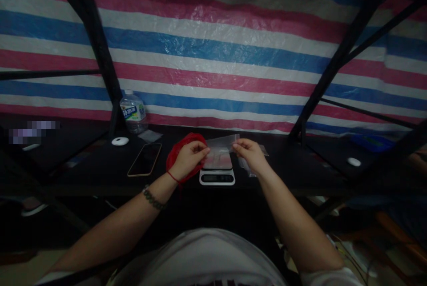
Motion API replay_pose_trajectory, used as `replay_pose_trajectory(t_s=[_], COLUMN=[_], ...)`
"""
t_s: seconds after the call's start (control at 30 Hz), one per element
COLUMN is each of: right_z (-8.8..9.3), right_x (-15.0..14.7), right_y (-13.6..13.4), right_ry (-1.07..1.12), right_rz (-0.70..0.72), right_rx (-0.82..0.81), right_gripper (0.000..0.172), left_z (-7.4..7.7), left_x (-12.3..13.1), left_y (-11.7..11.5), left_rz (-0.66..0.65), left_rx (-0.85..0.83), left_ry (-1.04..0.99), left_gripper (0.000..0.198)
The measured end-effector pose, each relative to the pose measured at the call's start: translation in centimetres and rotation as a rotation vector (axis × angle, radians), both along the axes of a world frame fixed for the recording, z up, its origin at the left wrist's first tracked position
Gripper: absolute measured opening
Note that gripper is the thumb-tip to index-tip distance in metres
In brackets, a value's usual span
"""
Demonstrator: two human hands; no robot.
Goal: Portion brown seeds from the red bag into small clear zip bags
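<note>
A small clear plastic bag (220, 143) is stretched between my two hands over a small digital scale (217, 178). My left hand (191, 158) pinches its left side between thumb and fingers. Its upper right corner sits in the pinch of my right hand (251, 154). Through the film the scale's platform looks pale and reddish; I cannot make out whether anything is inside the bag. A crumpled red plastic bag (172, 156) lies behind and beside my left hand. More clear plastic bags (246, 168) lie partly under my right hand, right of the scale.
Left on the black table (280, 175) are a phone (144, 159), a white rounded case (120, 141), a clear plastic bottle (133, 112) and a flat clear packet (150, 135). Dark metal posts (103, 50) flank the space before a striped sheet (213, 54). A blue tray (372, 143) stands at far right.
</note>
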State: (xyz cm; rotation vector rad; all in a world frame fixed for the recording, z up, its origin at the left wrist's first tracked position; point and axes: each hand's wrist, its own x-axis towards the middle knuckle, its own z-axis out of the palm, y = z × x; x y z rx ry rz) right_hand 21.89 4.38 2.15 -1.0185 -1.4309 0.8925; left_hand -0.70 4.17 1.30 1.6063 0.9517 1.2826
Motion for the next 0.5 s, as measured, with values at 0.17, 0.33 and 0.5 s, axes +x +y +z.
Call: replay_pose_trajectory(t_s=[0.17, 0.33, 0.5], right_z=[0.7, -2.6, -6.9], right_x=[6.7, 13.0, 13.5], right_y=[1.4, 3.6, 5.5], right_ry=[0.015, -0.586, -0.873], right_rz=[-0.166, -0.077, -0.161], right_rx=[0.038, -0.112, -0.173], right_gripper=[0.038, 0.029, 0.020], left_z=[0.5, 0.8, 0.6], left_x=[-0.4, -0.6, -0.6], left_y=[0.2, 0.3, 0.3], left_rz=[0.089, 0.115, 0.127], left_rx=[0.029, 0.052, 0.084], left_ry=[-0.022, -0.032, 0.031], left_gripper=[0.026, 0.025, 0.023])
